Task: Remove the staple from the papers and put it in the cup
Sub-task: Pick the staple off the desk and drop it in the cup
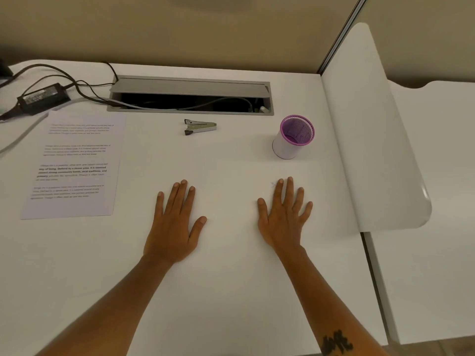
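Note:
The printed papers point(74, 163) lie flat on the white desk point(231, 291) at the left; the staple is too small to make out. A metal staple remover point(200, 126) lies further back near the middle. A white cup with a purple mesh inside point(293, 136) stands at the right. My left hand point(176, 222) rests palm down in the middle of the desk, fingers spread, holding nothing. My right hand point(284, 214) lies flat the same way, below the cup and apart from it.
An open grey cable tray point(190, 95) runs along the back of the desk. A black power adapter point(42, 98) with cables sits at the back left. A white divider panel point(372, 129) bounds the desk on the right, with another desk beyond.

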`<state>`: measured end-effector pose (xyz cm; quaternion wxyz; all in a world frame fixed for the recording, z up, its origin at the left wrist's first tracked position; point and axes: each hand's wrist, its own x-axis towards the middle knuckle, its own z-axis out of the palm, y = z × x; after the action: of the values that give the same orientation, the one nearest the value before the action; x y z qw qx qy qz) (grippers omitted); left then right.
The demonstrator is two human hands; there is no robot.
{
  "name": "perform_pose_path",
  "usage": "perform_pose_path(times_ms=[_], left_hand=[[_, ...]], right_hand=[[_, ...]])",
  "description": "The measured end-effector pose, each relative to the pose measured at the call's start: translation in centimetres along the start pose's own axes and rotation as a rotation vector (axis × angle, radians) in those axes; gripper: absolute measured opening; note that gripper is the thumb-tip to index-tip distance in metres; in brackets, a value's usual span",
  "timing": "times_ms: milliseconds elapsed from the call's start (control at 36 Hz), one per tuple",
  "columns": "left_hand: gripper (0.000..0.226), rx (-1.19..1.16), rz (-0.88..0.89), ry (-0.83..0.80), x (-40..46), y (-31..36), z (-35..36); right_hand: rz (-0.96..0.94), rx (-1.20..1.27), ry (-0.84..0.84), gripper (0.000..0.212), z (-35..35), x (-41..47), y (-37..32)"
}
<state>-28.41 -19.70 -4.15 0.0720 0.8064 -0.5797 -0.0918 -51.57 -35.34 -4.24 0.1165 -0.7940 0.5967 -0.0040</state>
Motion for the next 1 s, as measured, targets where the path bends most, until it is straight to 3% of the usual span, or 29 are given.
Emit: perform_pose_path(times_ms=[222,500,1000], left_hand=[[0.078,-0.002,-0.001,-0.001,0.0,-0.1,0.2],[0.079,0.000,-0.003,-0.006,0.0,-0.1,0.2],[0.078,-0.003,0.000,0.001,0.1,-0.1,0.2]], right_hand=[[-0.034,0.275,0.136,0.055,-1.9,3.3,1.9],[-0.194,0.466,0.088,0.029,-2.8,6.7,3.5],[-0.287,0.443,0.194,0.007,-3.0,7.6,2.8]])
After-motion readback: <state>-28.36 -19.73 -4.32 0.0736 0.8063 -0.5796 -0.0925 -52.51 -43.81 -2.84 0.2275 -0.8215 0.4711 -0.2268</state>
